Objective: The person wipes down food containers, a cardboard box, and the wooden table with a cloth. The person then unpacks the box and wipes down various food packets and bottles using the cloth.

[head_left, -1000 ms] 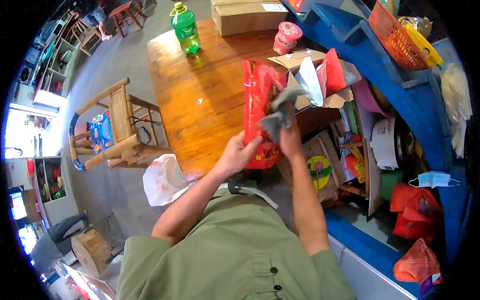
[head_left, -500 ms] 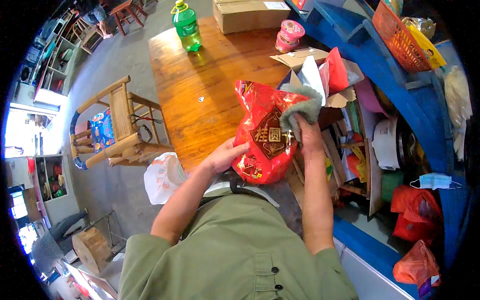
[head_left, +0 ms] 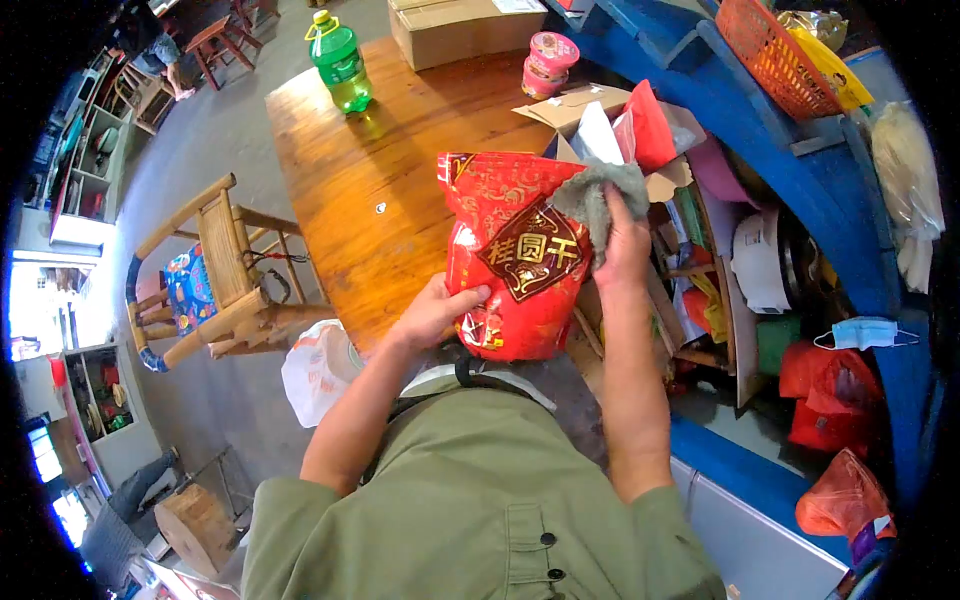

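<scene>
A shiny red food bag (head_left: pixel 500 215) with gold Chinese lettering on a dark diamond label is held upright in front of my body, above the table's near edge. My left hand (head_left: pixel 437 311) grips its lower left side, thumb across the front and the other fingers hidden behind. My right hand (head_left: pixel 624 242) is closed on a grey-green cloth (head_left: pixel 603 197), which lies against the bag's upper right edge. Whether the right fingers also pinch the bag through the cloth is hidden.
The wooden table (head_left: pixel 350 230) carries a green bottle (head_left: pixel 341 62), a cardboard box (head_left: pixel 465 32) and stacked pink tubs (head_left: pixel 548 65). An open carton (head_left: pixel 668 180) stands right, beside blue shelving (head_left: pixel 800 165). A bamboo chair (head_left: pixel 225 250) and white plastic bag (head_left: pixel 318 375) are at left.
The red bag has turned more squarely toward me and looks flatter. My right hand and the cloth have moved slightly up along its right edge. The whole view has shifted a little.
</scene>
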Demonstrator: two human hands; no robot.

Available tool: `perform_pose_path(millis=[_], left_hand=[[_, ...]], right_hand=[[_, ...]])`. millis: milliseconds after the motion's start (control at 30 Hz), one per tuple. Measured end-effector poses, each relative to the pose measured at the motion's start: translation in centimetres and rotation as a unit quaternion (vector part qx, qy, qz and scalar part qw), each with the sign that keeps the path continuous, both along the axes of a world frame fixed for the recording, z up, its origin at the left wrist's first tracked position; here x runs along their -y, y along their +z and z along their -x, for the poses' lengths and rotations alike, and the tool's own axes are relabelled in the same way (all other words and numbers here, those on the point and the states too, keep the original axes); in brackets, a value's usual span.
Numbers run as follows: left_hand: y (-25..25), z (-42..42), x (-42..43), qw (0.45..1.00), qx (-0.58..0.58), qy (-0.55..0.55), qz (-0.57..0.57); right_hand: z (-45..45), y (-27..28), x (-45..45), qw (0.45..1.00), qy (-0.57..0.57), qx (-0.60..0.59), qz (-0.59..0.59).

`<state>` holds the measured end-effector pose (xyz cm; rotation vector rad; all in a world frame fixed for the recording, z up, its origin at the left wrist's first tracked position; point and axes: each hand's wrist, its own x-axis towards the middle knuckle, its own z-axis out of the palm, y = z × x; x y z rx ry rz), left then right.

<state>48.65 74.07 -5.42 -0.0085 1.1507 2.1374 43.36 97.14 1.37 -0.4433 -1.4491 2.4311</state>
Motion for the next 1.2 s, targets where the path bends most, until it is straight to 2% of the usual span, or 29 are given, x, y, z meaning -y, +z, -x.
perform_pose_path(millis=[100,200,267,333,367,400,433,467,500,533,600,633,700,733,800,833,867,900,933,967,1000,1067,1100,1133,1200], left_hand=[[-0.5,1.1,1.1,0.994,-0.061,-0.051,0.077],[-0.4,2.0,1.8,0.983,-0.119,-0.081,0.110],[-0.4,2.4,2.6,0.983,-0.133,-0.093,0.089],[-0.2,2.3,3.6,0.977,-0.153,-0.106,0.101],[-0.5,2.4,4.1,0.974,-0.166,-0.108,0.107],[-0.6,2.5,4.5,0.975,-0.165,-0.104,0.106],[-0.6,2.6,4.9,0.963,-0.195,-0.130,0.132],[-0.5,2.7,5.0,0.948,-0.226,-0.159,0.157],[-0.4,2.8,4.8,0.950,-0.201,-0.173,0.166],[-1.2,2.9,4.6,0.949,-0.201,-0.178,0.163],[-3.0,3.2,4.2,0.939,-0.249,-0.189,0.141],[-3.1,3.3,4.4,0.940,-0.247,-0.188,0.141],[-1.0,3.6,5.0,0.876,-0.212,-0.298,0.316],[-1.3,3.3,5.4,0.876,-0.209,-0.298,0.317],[-1.9,2.8,5.8,0.883,-0.335,-0.182,0.274],[-2.2,2.7,5.8,0.808,-0.484,-0.114,0.316],[-1.6,2.3,5.5,0.810,-0.483,-0.116,0.314],[-0.2,1.8,5.0,0.893,-0.351,-0.101,0.261],[1.4,1.6,4.5,0.952,-0.213,-0.081,0.203],[3.1,1.5,3.7,0.962,-0.174,-0.056,0.201],[2.5,1.8,3.4,0.962,-0.176,-0.058,0.201],[1.0,2.2,2.5,0.912,-0.358,0.014,0.197],[1.0,1.8,1.9,0.912,-0.371,0.057,0.167],[0.9,1.8,1.9,0.913,-0.370,0.054,0.166],[0.6,2.5,2.3,0.859,-0.455,0.017,0.234]], right_hand=[[0.4,0.1,-0.1,0.999,-0.053,-0.002,0.002],[-0.3,0.9,-0.7,0.997,-0.071,0.020,0.000],[-0.6,0.2,-2.2,0.996,-0.087,0.013,-0.021],[-1.3,1.5,-3.7,0.982,-0.054,-0.051,-0.172],[-1.7,1.7,-4.9,0.979,0.008,-0.051,-0.198],[-1.9,3.1,-4.1,0.979,0.012,-0.050,-0.199],[-2.2,4.8,-3.6,0.944,0.187,-0.070,-0.264],[-2.2,5.6,-2.3,0.901,0.290,-0.069,-0.314],[-2.2,6.3,-1.0,0.844,0.387,-0.078,-0.362],[-2.1,6.1,1.4,0.809,0.420,-0.066,-0.405],[-2.0,4.2,3.7,0.655,0.469,0.036,-0.591],[-2.2,3.1,4.2,0.654,0.472,0.037,-0.590],[-3.0,1.3,5.2,0.767,0.373,-0.032,-0.520],[-3.4,1.0,5.3,0.768,0.375,-0.031,-0.518],[-3.9,0.9,5.2,0.819,0.311,0.014,-0.482],[-4.1,0.7,5.6,0.840,0.286,-0.017,-0.461],[-4.3,0.6,6.2,0.840,0.285,-0.014,-0.461],[-4.6,0.5,6.9,0.832,0.271,-0.034,-0.482],[-4.6,0.4,7.6,0.823,0.256,-0.057,-0.503],[-4.7,-0.1,8.0,0.807,0.271,-0.051,-0.522],[-4.7,-0.4,8.2,0.808,0.268,-0.052,-0.522],[-5.0,-0.6,8.1,0.822,0.233,-0.052,-0.517],[-5.1,-0.8,7.9,0.808,0.224,-0.046,-0.542],[-5.3,-0.7,7.7,0.809,0.223,-0.043,-0.542],[-5.1,-0.7,7.7,0.800,0.208,-0.068,-0.559]])
